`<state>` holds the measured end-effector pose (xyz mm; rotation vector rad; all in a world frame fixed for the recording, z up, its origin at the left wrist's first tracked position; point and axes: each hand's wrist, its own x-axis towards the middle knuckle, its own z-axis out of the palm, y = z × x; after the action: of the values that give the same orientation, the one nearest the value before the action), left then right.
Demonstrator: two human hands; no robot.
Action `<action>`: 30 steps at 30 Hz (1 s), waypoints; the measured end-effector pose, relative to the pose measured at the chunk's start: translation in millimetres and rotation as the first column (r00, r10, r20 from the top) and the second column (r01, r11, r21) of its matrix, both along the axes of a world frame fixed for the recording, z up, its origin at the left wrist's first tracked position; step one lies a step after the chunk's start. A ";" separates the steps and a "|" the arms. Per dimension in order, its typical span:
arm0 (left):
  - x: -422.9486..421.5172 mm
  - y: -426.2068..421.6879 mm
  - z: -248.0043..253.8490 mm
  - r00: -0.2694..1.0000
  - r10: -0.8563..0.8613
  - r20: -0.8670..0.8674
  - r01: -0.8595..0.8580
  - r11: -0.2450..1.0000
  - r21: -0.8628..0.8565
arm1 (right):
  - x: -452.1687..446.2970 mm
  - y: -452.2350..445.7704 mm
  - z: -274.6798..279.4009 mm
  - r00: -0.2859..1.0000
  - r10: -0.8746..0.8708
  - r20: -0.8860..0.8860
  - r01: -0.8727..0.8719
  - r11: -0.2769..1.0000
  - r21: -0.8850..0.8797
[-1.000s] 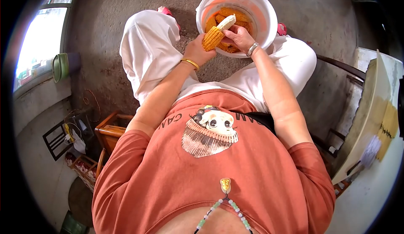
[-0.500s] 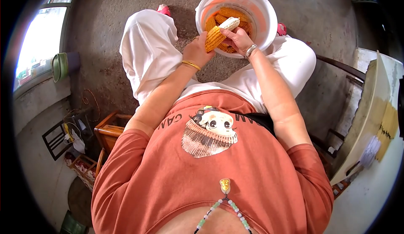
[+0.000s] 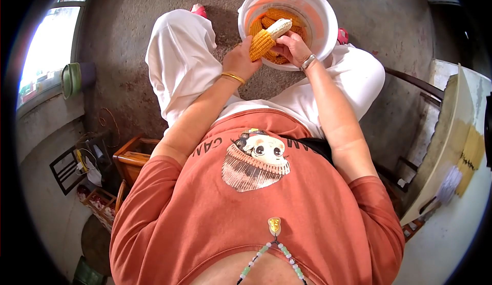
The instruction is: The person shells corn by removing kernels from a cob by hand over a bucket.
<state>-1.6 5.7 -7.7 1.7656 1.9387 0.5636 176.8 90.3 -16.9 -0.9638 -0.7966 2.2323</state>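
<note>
My left hand (image 3: 241,59) is wrapped round the lower, yellow-kernelled end of a corn cob (image 3: 262,45). The cob slants up to the right, and its upper part is bare and white. Just right of it is my right hand (image 3: 293,49), fingers curled and thumb against the cob's side near the border between kernels and bare part. Whatever lies under those fingers is hidden. Below both hands stands a white bucket (image 3: 326,21) between my knees, with several yellow corn cobs (image 3: 281,14) inside.
Concrete floor (image 3: 133,44) surrounds the bucket. To the left are a wooden stool (image 3: 136,154) and a green container (image 3: 72,80) by the window. At the right, a board-like panel (image 3: 435,146) stands beside a pale surface.
My right thumb has slid down off the bare part toward the kernels, and more of the white part shows. The cob has tilted slightly more upright. My left hand keeps its hold.
</note>
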 end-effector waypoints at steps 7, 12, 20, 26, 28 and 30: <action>5.6 -5.6 3.3 0.975 -0.065 -0.212 0.067 0.998 0.005 | -7.2 -3.3 2.1 0.993 -0.054 0.103 0.060 0.996 -0.062; 6.4 -7.1 4.6 0.972 -0.070 -0.225 0.073 0.997 0.007 | -4.7 -2.0 1.6 0.997 -0.002 0.080 0.003 1.000 -0.017; 5.2 -6.2 3.6 0.987 -0.046 -0.156 0.047 0.999 0.001 | -0.2 -0.4 -4.0 1.000 -0.010 0.025 0.012 0.998 -0.068; 1.0 -6.8 5.0 0.998 -0.011 0.061 0.005 0.996 0.085 | 2.0 -2.2 -1.4 1.000 -0.016 0.001 0.016 0.998 -0.058; -0.8 -3.3 11.0 0.984 0.042 0.172 -0.034 0.998 -0.051 | 3.4 -1.2 -4.0 1.000 -0.008 -0.012 0.007 0.997 -0.073; -0.6 -2.2 13.0 0.973 0.063 0.222 -0.040 0.993 -0.108 | 2.4 -0.8 -6.0 0.999 0.013 -0.046 -0.017 0.997 -0.081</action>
<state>-2.2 3.5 5.3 1.5215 1.8271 0.6404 179.2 89.5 -22.9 -0.9442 -0.7002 2.3067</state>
